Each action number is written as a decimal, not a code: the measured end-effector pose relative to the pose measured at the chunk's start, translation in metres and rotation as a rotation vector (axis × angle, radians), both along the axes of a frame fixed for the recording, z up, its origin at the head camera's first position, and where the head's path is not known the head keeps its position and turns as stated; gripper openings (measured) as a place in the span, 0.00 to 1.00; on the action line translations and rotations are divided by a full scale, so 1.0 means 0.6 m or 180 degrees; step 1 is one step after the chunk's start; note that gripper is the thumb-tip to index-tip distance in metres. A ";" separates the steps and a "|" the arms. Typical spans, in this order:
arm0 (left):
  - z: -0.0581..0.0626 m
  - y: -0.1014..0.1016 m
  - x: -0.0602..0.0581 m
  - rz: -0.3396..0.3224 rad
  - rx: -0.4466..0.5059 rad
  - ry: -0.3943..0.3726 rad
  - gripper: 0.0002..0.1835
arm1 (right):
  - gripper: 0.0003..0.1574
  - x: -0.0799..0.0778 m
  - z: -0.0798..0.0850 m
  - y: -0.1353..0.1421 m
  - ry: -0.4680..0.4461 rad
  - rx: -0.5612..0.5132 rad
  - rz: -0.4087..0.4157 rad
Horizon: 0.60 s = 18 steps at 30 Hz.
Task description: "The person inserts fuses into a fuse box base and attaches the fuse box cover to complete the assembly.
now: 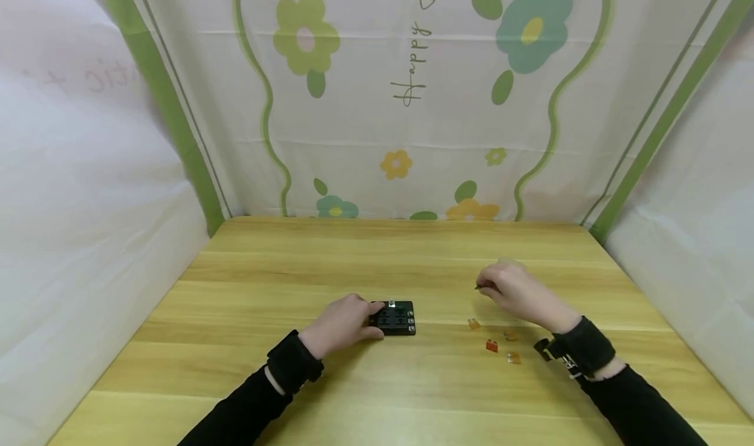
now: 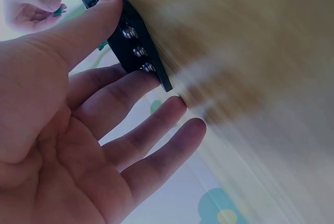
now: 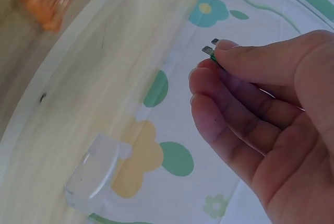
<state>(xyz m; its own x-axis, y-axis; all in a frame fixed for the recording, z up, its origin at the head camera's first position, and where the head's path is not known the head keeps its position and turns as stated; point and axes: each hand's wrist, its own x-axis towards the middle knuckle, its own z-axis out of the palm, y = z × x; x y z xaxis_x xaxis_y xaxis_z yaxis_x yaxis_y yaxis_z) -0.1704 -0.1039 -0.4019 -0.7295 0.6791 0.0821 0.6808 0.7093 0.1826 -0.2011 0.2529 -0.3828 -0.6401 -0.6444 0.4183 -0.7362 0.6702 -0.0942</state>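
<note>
My left hand (image 1: 341,325) grips the near-left side of a black fuse block (image 1: 406,328) on the table, thumb on one edge and fingers on the other. Metal screw terminals (image 2: 139,51) line the block's side, and a bit of green shows beyond it in the left wrist view. My right hand (image 1: 521,292) is raised to the right of the block. Between its thumb and index finger it pinches a small green blade fuse (image 3: 213,56), metal prongs pointing outward. Below this hand lie a red blade fuse (image 1: 491,346) and several orange blade fuses (image 1: 474,324).
A clear plastic piece (image 3: 91,174) shows in the right wrist view. The wooden table (image 1: 265,276) ends at a white printed cloth (image 1: 353,118) at the back, with cloth walls on both sides. Black straps (image 1: 294,362) with cameras circle both wrists.
</note>
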 end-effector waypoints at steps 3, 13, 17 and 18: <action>-0.001 0.000 0.001 0.0025 -0.0010 -0.0013 0.29 | 0.08 0.001 -0.003 -0.006 0.0059 0.0002 0.0030; -0.001 -0.002 0.002 0.0023 -0.0013 -0.0036 0.29 | 0.08 0.005 0.004 -0.035 -0.0309 -0.0034 0.0040; -0.002 -0.002 0.000 0.0008 -0.0009 -0.0005 0.29 | 0.06 0.005 0.002 -0.050 -0.0284 -0.0073 0.0213; -0.002 -0.002 0.000 -0.0008 -0.0003 -0.0004 0.28 | 0.06 0.005 0.000 -0.054 -0.0259 -0.0091 0.0266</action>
